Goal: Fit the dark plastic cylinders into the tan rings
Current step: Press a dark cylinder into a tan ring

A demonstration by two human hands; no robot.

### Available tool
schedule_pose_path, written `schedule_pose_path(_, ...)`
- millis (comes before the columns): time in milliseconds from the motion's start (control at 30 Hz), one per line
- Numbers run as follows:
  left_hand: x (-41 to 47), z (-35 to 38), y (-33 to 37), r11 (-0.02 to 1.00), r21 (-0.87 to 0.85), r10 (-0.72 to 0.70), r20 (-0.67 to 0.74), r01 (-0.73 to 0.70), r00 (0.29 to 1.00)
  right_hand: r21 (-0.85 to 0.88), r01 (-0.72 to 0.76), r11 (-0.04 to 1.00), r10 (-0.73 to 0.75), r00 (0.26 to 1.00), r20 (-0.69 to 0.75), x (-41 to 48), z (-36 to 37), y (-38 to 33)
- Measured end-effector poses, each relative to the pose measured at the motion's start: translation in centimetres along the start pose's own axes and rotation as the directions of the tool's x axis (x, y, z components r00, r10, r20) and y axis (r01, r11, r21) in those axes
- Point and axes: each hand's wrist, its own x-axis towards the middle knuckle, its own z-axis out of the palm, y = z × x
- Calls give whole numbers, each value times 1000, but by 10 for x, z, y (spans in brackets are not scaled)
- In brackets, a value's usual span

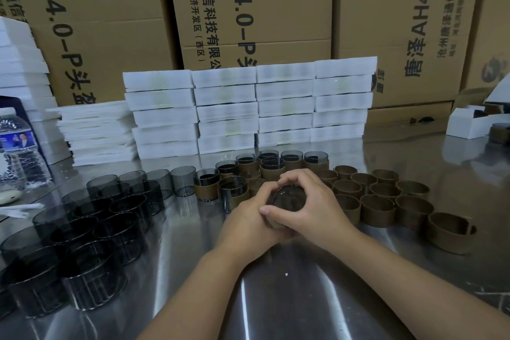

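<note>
Both hands wrap around one dark plastic cylinder held above the steel table at the centre; a tan ring shows at its lower edge between the fingers. My left hand grips from the left and below, my right hand from the right and above. Several loose dark cylinders stand in a cluster on the left. Several empty tan rings stand on the right. Behind my hands sit several fitted cylinder-in-ring pieces.
Stacks of white foam trays line the back of the steel table, with cardboard boxes behind. A water bottle stands at far left. A white carton sits at the far right.
</note>
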Motion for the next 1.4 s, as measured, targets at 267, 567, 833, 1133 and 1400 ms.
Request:
schedule_pose_path(267, 1, 0, 3, 999, 27, -25, -77, 27, 997, -3, -123, 992, 123, 992, -5, 1, 1, -3)
schedule_pose_path(567, -1, 1, 6, 997, 70, 20, -110, -13, 994, 53, -180, 982, 182, 982, -45, 2, 2, -2)
schedule_pose_path(833, -2, 3, 6, 993, 106, 61, -127, -47, 990, 113, -171, 979, 179, 982, -60, 4, 3, 0)
schedule_pose_path(1133, -1, 2, 3, 993, 119, 32, -143, -15, 989, 240, -176, 955, 197, 978, -69, 7, 5, 6)
schedule_pose_path(1400, -1, -4, 6, 997, 52, -41, -173, 50, 984, 444, -254, 859, 324, 942, -86, 14, 4, 8)
